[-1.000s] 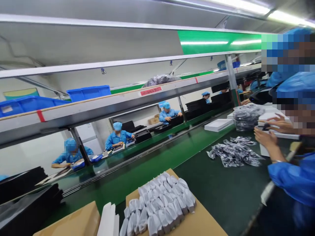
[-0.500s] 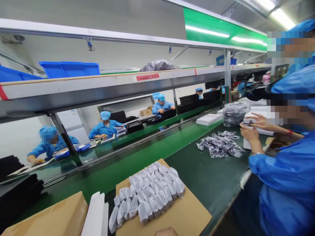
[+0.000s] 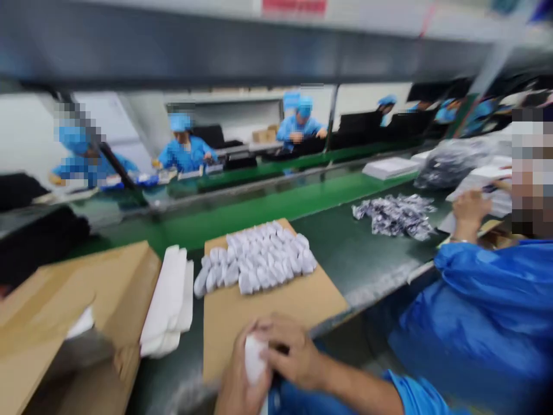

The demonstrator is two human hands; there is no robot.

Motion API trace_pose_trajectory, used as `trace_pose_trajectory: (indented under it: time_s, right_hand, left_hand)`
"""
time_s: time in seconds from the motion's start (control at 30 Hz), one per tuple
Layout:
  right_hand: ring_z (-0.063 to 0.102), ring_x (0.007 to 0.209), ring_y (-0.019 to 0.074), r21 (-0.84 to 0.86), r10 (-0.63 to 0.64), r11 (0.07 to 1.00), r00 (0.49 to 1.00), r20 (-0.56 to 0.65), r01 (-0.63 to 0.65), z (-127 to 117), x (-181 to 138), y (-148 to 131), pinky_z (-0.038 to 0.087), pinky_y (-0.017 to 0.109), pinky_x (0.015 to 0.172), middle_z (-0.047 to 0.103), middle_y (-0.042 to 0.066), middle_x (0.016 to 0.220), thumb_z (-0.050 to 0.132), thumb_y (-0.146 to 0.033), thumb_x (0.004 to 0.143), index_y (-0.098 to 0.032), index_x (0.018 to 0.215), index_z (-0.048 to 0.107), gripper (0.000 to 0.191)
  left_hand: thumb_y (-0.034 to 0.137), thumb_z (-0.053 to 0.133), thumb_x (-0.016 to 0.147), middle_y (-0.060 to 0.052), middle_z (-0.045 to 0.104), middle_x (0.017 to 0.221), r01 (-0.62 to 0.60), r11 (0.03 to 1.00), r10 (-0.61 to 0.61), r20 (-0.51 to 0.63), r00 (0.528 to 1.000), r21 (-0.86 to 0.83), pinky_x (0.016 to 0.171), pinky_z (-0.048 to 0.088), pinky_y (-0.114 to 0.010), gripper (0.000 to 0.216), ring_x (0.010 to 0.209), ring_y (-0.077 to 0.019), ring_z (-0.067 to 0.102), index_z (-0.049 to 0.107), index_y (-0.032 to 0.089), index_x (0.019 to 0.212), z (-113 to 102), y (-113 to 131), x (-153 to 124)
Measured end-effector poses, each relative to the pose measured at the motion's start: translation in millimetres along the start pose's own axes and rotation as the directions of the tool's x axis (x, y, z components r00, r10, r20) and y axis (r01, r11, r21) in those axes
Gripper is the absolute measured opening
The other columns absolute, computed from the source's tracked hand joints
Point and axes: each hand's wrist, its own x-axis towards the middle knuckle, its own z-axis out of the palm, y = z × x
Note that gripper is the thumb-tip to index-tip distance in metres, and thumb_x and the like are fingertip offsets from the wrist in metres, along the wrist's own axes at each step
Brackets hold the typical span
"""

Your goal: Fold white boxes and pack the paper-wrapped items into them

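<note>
At the front edge of the cardboard sheet (image 3: 242, 323), my left hand (image 3: 239, 369) is closed around a small white wrapped packet (image 3: 254, 358). My right hand (image 3: 294, 351) comes in from the right with its fingers bent over the same packet, pressing on its top and side. Motion blur smears both hands, and most of the packet is hidden by the fingers. Beyond them, on the sheet, several white wrapped packets (image 3: 263, 259) lie side by side in close rows.
On the left stand an open cardboard box (image 3: 125, 288) and a stack of flat white cartons (image 3: 168, 300). To the right are a pile of clear-bagged parts (image 3: 395, 216) and a co-worker in a blue smock (image 3: 488, 300). Overhead runs a shelf (image 3: 242, 52); other workers sit across the green line.
The view has tilted down. Both my hands now show with a white wrapped packet between them; before, only part of one hand showed at the bottom. The co-worker's hands have shifted.
</note>
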Motion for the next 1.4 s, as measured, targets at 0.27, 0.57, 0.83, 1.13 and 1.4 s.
trace_pose_trajectory:
  time_s: [0.27,0.57,0.83,1.13,1.4]
  right_hand:
    - [0.063,0.102,0.0191,0.095,-0.086,0.992,0.995,0.054,0.080,-2.9,16.8,-12.2,0.051,0.039,0.089,0.071,0.010,0.113,0.055,-0.019,0.094,-0.023,0.118,0.069,0.028]
    - [0.068,0.103,0.0230,0.046,0.519,0.786,0.699,0.492,-0.616,9.5,-8.5,-4.4,0.055,0.034,0.082,0.068,0.011,0.126,0.067,-0.035,0.087,-0.021,0.146,0.046,0.065]
    - [0.065,0.082,0.0148,-0.160,0.223,0.974,0.580,0.783,-0.158,-20.3,95.7,19.0,0.047,0.025,0.069,0.073,0.002,0.099,0.059,-0.031,0.096,-0.019,0.115,0.068,0.025]
    - [0.053,0.094,0.0258,-0.489,0.082,0.432,0.506,0.858,0.758,10.3,138.0,53.0,0.045,0.037,0.074,0.065,0.014,0.091,0.035,-0.006,0.099,-0.010,0.090,0.068,0.034]
    - [0.057,0.098,0.0220,-0.388,-0.037,0.728,0.598,0.801,0.565,-24.3,101.3,42.4,0.050,0.035,0.076,0.066,0.012,0.112,0.041,-0.030,0.104,-0.014,0.123,0.061,0.032]
  left_hand:
    - [0.027,0.060,0.088,-0.016,0.052,0.143,-0.228,0.965,0.220,0.074,0.973,0.128,0.100,0.052,-0.039,0.067,0.127,-0.0252,0.058,0.029,0.023,0.148,-21.5,1.3,-10.3]
    - [0.042,0.049,0.097,-0.010,0.065,0.110,0.074,0.981,-0.163,-0.552,0.818,-0.180,0.080,0.059,-0.039,0.051,0.090,-0.0206,0.071,0.033,0.023,0.142,-20.5,-28.3,2.5]
    - [0.039,0.059,0.093,-0.011,0.072,0.117,-0.506,0.505,0.440,0.296,0.848,0.699,0.093,0.051,-0.036,0.049,0.103,-0.0240,0.070,0.052,0.019,0.137,-74.3,-34.7,1.0]
    - [0.031,0.065,0.087,-0.008,0.077,0.101,-0.407,0.423,0.510,0.159,0.845,0.810,0.067,0.052,-0.028,0.048,0.072,-0.0181,0.071,0.056,0.016,0.132,-90.7,-57.0,-4.7]
    - [0.033,0.071,0.085,-0.009,0.077,0.103,-0.399,0.461,0.539,0.108,0.836,0.792,0.074,0.050,-0.031,0.066,0.077,-0.0208,0.072,0.048,0.012,0.143,-109.3,-52.8,-33.4]
